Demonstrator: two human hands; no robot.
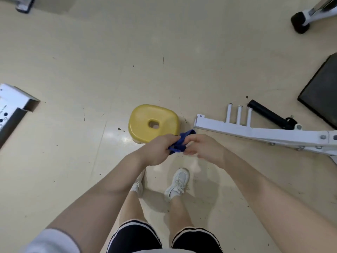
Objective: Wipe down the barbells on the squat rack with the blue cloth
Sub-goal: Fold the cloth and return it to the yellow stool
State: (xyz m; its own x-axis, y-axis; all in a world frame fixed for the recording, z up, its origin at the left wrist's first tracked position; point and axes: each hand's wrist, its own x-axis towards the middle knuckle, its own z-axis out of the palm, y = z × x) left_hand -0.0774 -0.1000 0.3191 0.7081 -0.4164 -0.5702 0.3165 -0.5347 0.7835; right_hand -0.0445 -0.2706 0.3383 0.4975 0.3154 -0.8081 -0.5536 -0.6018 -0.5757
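Note:
The blue cloth (180, 143) is bunched up between both hands at the middle of the head view, above the floor. My left hand (156, 150) grips its lower left part with closed fingers. My right hand (202, 148) pinches its right side, fingers curled. One end of the cloth sticks up toward the yellow stool. No barbell is in view. I look straight down at my legs and white shoes (177, 183).
A yellow plastic stool (144, 123) with a hole in its top stands just ahead of my hands. A white steel rack base (255, 133) with three short pegs and a black post (268, 114) lies to the right. A dark pad (322, 95) and white machine frames (12, 105) sit at the edges.

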